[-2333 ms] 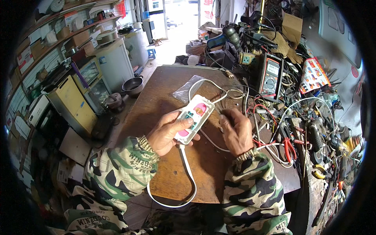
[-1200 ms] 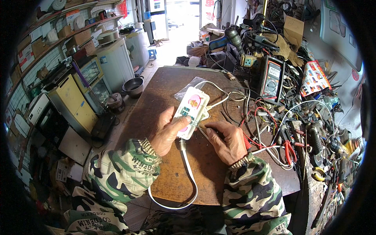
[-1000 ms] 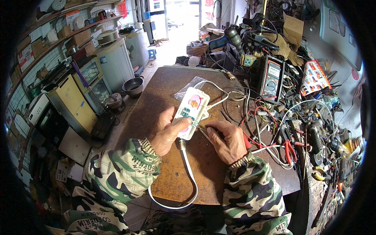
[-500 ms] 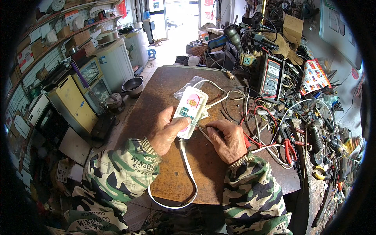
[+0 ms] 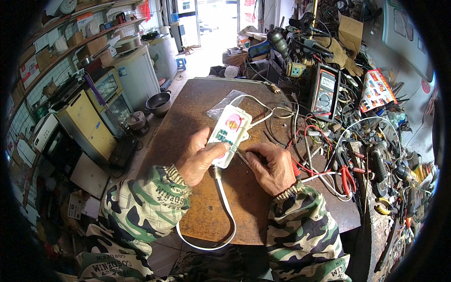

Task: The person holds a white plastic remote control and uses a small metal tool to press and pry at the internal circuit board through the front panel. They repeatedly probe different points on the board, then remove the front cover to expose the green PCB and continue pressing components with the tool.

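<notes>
My left hand point(image 5: 199, 157) is closed around an open white plastic electrical case point(image 5: 226, 157), its thumb pressed on the case's lower part. Inside the case show a pink ring with a yellowish centre and small green parts. From its lower end a white cable point(image 5: 227, 202) loops past the table's near edge. My right hand point(image 5: 271, 167), fingers pinched, grips a thin-shafted tool with a red handle point(image 5: 296, 170) behind the palm. The tool's shaft point(image 5: 244, 159) points at the case's right side; whether it touches cannot be made out. A clear plastic bag point(image 5: 224, 107) lies behind the case.
A multimeter point(image 5: 325, 91) stands at the back right of the brown wooden table point(image 5: 188, 108). Red-handled pliers point(image 5: 347, 181) and tangled wires crowd the right side. A dark pot point(image 5: 159, 102) and a yellow cabinet point(image 5: 87, 124) stand to the left.
The case has shifted very slightly in my left hand's grip. My right hand and its tool have hardly moved.
</notes>
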The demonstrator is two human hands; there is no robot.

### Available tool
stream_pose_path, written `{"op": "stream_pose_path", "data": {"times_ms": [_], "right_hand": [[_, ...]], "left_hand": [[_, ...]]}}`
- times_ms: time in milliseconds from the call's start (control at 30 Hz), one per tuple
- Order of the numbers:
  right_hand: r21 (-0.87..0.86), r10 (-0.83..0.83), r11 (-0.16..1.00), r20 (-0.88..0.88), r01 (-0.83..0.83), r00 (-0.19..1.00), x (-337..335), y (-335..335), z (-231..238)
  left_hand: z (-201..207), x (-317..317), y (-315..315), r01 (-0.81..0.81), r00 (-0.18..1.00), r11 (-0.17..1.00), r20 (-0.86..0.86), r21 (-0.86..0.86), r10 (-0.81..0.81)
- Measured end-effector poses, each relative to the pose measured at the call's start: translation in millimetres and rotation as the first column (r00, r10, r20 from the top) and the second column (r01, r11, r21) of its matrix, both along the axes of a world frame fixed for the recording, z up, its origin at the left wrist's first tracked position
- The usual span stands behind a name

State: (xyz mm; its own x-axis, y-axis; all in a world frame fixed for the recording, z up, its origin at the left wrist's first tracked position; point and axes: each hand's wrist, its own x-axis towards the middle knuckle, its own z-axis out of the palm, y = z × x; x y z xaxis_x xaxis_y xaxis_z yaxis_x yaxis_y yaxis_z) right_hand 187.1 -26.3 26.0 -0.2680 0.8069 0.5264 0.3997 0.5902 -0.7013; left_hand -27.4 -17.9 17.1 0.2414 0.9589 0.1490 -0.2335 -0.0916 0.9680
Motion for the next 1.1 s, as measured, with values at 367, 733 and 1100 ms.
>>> {"op": "stream_pose_path", "data": {"times_ms": [367,733,1100], "right_hand": [[0.022,0.032,0.999,0.017,-0.033,0.999,-2.4,-0.5,-3.0],[0.094,0.015,0.995,0.069,-0.021,0.998,-3.7,-0.5,-6.6],[0.079,0.030,0.996,0.006,-0.031,1.000,-9.3,-3.5,-4.5]], "left_hand": [[-4.4,-0.1,0.7,0.006,1.000,1.000,0.011,-0.020,-0.006],[-4.8,-1.7,2.1,0.027,0.997,0.998,0.077,-0.051,-0.023],[-2.5,-1.7,1.1,0.093,0.991,0.992,0.104,-0.085,-0.084]]}}
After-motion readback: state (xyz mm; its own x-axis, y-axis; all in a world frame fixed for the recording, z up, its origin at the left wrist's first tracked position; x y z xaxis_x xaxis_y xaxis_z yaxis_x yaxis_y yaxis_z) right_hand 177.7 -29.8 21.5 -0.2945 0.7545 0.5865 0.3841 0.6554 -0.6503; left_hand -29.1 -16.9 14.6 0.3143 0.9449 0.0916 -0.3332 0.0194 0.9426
